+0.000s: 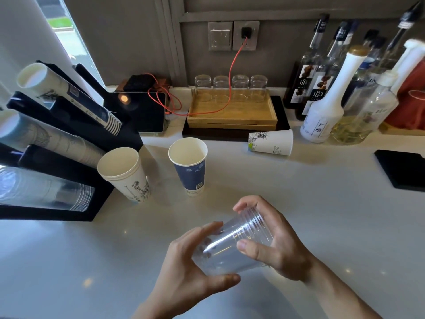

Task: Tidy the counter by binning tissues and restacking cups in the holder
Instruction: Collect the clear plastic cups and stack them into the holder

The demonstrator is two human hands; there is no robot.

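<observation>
I've got both hands wrapped around a nested stack of clear plastic cups [232, 245] above the worktop [322, 215], left hand [195, 270] at the base, right hand [273, 247] at the ribbed rims. Squeezing these thin walls could buckle or jam them. Swinging towards the holder [69, 171] risks toppling the white paper cups [125, 173] or blue cup [189, 165].
</observation>
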